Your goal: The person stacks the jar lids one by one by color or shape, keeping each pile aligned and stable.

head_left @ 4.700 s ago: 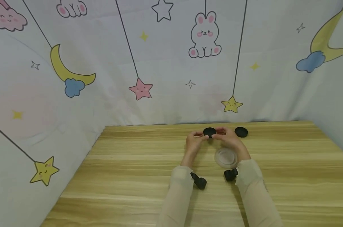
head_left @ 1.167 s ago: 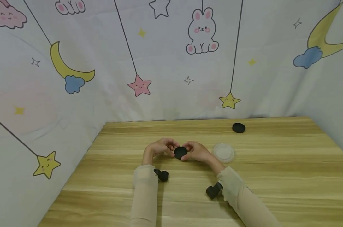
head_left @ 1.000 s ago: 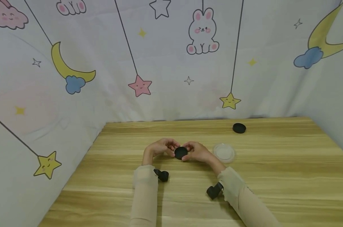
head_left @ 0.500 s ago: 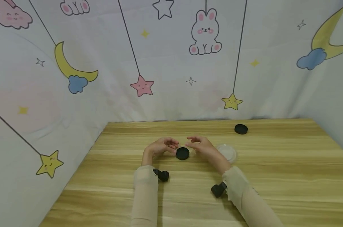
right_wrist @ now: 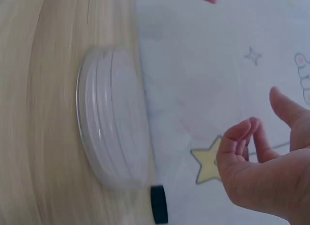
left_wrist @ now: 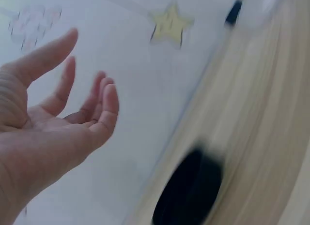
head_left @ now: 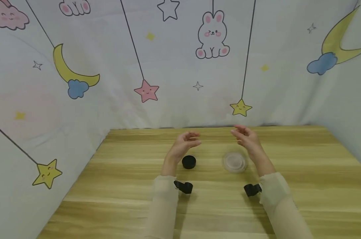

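In the head view a low black round piece, like a jar lid (head_left: pixel 189 162), lies on the table near my left wrist. My left hand (head_left: pixel 182 145) is raised beyond it, holding nothing, with its fingers loosely bent. The same lid looms dark and blurred in the left wrist view. To the right sits a clear round plastic dish (head_left: pixel 234 162), whose stacked rims show in the right wrist view. Past this dish my right hand (head_left: pixel 249 142) hovers with nothing in its loosely curled fingers. A second black disc (right_wrist: pixel 159 204) stands behind the dish, hidden by my right hand in the head view.
The wood-grain table (head_left: pixel 123 199) ends at a white cloth backdrop (head_left: pixel 174 113) printed with stars, moons and a rabbit. Small black cameras (head_left: pixel 184 187) are strapped to both wrists.
Both hands moved in with the black lid from the back of the table and set it down at centre-left. Since then they have let go, lifted away and moved towards the back right.
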Demonstrator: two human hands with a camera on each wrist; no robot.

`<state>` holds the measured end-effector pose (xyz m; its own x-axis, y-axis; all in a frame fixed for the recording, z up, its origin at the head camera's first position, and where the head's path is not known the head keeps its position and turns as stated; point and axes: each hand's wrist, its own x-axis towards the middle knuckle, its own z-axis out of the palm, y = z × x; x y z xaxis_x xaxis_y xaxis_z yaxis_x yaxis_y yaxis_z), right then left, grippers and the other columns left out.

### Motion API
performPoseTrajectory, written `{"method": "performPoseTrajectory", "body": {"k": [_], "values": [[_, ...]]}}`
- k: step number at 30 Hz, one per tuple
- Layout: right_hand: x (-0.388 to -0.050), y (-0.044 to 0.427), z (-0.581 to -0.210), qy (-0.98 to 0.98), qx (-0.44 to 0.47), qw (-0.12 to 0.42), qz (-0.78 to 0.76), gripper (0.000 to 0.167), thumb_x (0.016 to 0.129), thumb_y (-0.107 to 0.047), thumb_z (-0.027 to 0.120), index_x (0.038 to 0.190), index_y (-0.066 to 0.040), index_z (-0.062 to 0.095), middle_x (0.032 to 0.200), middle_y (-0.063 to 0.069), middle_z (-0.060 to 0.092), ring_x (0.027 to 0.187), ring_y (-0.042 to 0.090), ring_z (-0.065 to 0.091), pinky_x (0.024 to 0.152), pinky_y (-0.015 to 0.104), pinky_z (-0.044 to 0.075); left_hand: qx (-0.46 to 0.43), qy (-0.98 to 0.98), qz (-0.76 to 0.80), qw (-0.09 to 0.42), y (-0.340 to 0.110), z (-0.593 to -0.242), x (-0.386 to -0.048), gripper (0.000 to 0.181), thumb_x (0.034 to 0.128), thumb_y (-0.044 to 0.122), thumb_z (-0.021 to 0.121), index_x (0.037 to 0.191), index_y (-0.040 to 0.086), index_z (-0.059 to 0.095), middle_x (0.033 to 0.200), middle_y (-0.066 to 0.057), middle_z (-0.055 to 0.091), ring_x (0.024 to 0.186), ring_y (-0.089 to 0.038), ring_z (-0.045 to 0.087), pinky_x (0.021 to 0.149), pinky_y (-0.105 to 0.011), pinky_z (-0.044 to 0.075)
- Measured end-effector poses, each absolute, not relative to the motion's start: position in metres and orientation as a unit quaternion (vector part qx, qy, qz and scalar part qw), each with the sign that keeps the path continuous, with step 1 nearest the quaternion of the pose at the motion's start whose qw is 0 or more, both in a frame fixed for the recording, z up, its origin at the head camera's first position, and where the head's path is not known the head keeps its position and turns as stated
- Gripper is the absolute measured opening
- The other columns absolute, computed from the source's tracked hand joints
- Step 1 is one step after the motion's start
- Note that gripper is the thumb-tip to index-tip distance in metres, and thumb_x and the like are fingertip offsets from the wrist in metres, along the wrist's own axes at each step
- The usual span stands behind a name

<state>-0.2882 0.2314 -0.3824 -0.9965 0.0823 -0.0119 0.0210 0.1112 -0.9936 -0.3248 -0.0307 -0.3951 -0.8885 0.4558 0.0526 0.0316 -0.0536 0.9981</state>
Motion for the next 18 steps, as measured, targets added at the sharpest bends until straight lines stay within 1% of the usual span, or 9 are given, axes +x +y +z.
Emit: {"method": "performPoseTrajectory", "body": {"k": [2,4,6,7,10,11,13,15,18], "values": [[-0.288,0.249,-0.385,-0.75,-0.042,0.036,0.659,0.049,0.096,-0.036,0.061,0.137,-0.014,0.048,0.1,-0.02,0.049,0.088,-0.004,0.05,0.076,0.011,0.047,0.182,0.643,0.727,0.156,-0.002,-0.392,-0.322,0.04,0.0925,-0.005,0.058,0.131,-0.005,0.048,0.135,-0.017,0.052,0.124,-0.028,0.052,0.109,-0.043,0.043],[-0.29,0.264,-0.389,-0.756,-0.055,0.046,0.65,0.048,0.096,-0.036,0.06,0.138,-0.016,0.047,0.101,-0.021,0.048,0.088,-0.007,0.05,0.078,0.011,0.048,0.171,0.639,0.734,0.153,0.027,-0.391,-0.32,0.039,0.0913,-0.004,0.061,0.129,-0.005,0.051,0.13,-0.014,0.056,0.114,-0.02,0.058,0.105,-0.038,0.047],[-0.293,0.277,-0.394,-0.758,-0.077,0.055,0.645,0.048,0.096,-0.036,0.06,0.139,-0.018,0.045,0.108,-0.02,0.046,0.092,-0.007,0.048,0.084,0.015,0.047,0.151,0.651,0.731,0.139,0.055,-0.393,-0.319,0.038,0.0888,-0.002,0.066,0.125,-0.004,0.055,0.124,-0.013,0.06,0.103,-0.014,0.06,0.099,-0.033,0.05],[-0.295,0.283,-0.397,-0.756,-0.091,0.06,0.645,0.049,0.096,-0.036,0.059,0.14,-0.019,0.045,0.114,-0.017,0.045,0.096,-0.006,0.047,0.089,0.018,0.047,0.14,0.659,0.728,0.129,0.067,-0.395,-0.32,0.036,0.0872,0.0,0.069,0.122,-0.003,0.058,0.121,-0.013,0.062,0.098,-0.011,0.061,0.095,-0.03,0.052],[-0.301,0.296,-0.405,-0.749,-0.128,0.069,0.646,0.057,0.096,-0.036,0.059,0.147,-0.018,0.04,0.141,0.002,0.042,0.122,0.01,0.044,0.106,0.029,0.038,0.113,0.684,0.715,0.086,0.099,-0.402,-0.325,0.029,0.083,0.004,0.075,0.11,0.0,0.064,0.113,-0.01,0.066,0.089,-0.008,0.06,0.084,-0.024,0.053],[-0.302,0.299,-0.408,-0.745,-0.138,0.069,0.649,0.061,0.096,-0.035,0.059,0.15,-0.016,0.037,0.149,0.007,0.036,0.13,0.017,0.04,0.109,0.032,0.036,0.106,0.689,0.713,0.076,0.107,-0.404,-0.327,0.028,0.0819,0.004,0.076,0.108,0.0,0.065,0.11,-0.01,0.066,0.088,-0.008,0.06,0.082,-0.023,0.053],[-0.306,0.304,-0.415,-0.745,-0.145,0.059,0.648,0.068,0.097,-0.035,0.058,0.154,-0.013,0.029,0.161,0.013,0.022,0.142,0.027,0.029,0.111,0.036,0.033,0.095,0.696,0.709,0.064,0.118,-0.408,-0.332,0.026,0.0813,0.005,0.077,0.105,0.002,0.066,0.107,-0.008,0.067,0.087,-0.009,0.061,0.081,-0.023,0.053],[-0.309,0.307,-0.421,-0.749,-0.142,0.046,0.646,0.073,0.097,-0.035,0.057,0.156,-0.01,0.022,0.163,0.014,0.017,0.148,0.03,0.022,0.113,0.035,0.032,0.084,0.698,0.708,0.06,0.124,-0.41,-0.337,0.029,0.081,0.005,0.077,0.107,0.001,0.066,0.108,-0.008,0.066,0.087,-0.011,0.061,0.081,-0.024,0.052],[-0.313,0.31,-0.429,-0.755,-0.13,0.034,0.642,0.075,0.098,-0.031,0.057,0.156,-0.006,0.016,0.163,0.016,0.017,0.15,0.031,0.021,0.116,0.035,0.031,0.079,0.703,0.704,0.068,0.129,-0.415,-0.345,0.036,0.0801,0.004,0.077,0.113,-0.001,0.064,0.112,-0.009,0.066,0.088,-0.011,0.059,0.083,-0.025,0.051]]}}
